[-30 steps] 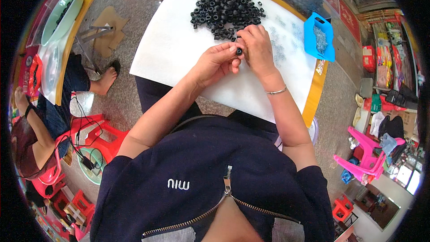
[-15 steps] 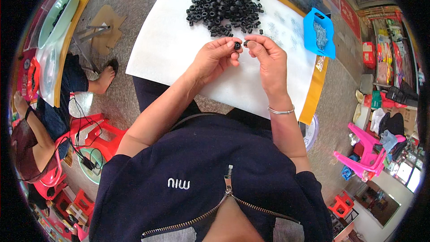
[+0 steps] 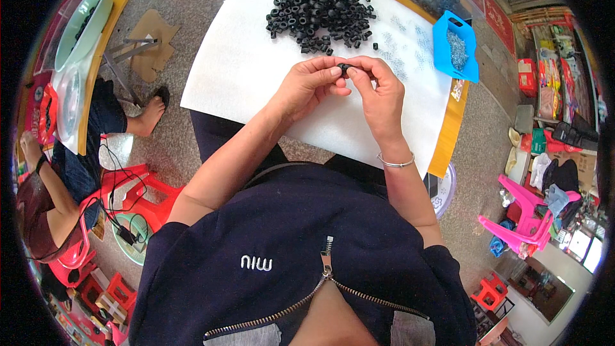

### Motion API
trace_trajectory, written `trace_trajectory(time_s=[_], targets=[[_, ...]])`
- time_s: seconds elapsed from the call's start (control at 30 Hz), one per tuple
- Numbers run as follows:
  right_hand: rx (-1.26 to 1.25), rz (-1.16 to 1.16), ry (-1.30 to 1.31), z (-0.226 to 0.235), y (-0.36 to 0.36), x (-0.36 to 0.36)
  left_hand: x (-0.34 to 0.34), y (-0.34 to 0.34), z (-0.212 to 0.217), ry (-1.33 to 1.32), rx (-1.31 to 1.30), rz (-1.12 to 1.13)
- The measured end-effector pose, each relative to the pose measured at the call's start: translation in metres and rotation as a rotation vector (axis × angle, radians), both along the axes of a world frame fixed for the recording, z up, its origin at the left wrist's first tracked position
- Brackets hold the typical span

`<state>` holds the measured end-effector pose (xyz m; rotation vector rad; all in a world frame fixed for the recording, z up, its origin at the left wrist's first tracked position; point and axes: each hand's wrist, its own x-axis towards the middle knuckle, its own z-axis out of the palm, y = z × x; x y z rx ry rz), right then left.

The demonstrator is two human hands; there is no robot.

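My left hand pinches a small black plastic piece between thumb and index finger. Against its other end press the fingertips of my right hand, which wears a silver bangle. The two hands meet there, just above the white sheet; fingers partly cover the black part, so I cannot tell whether a second piece is joined to it. Beyond my hands lies a heap of small black plastic pieces, some round with holes. One loose black piece sits apart on the sheet, right of the heap.
The white sheet covers a yellow-edged table. At its right edge, a blue tray holds tiny silvery bits; similar bits are scattered nearby. Another person sits at left beside a second table. A pink stool stands at right.
My right hand has moved slightly left and down, bringing its fingertips against the black piece in my left hand. The gap between the hands has closed.
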<state>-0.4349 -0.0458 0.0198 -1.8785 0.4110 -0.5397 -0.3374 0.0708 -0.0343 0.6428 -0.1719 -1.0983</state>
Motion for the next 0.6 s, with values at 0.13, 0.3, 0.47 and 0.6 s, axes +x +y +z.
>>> trace_trajectory(time_s=[0.13,0.3,0.47,0.6], targets=[[-0.150,0.033,-0.029,0.003,-0.001,0.000,-0.001,-0.001,0.001,-0.017,0.007,0.028],[-0.226,0.050,-0.029,0.008,-0.004,-0.002,-0.002,-0.001,-0.001,-0.008,0.015,0.037],[-0.323,0.077,-0.041,0.009,-0.009,-0.004,-0.003,-0.003,0.000,-0.017,0.021,0.030],[-0.591,0.135,-0.071,0.008,-0.013,-0.002,-0.004,-0.003,-0.003,-0.055,0.024,0.036]])
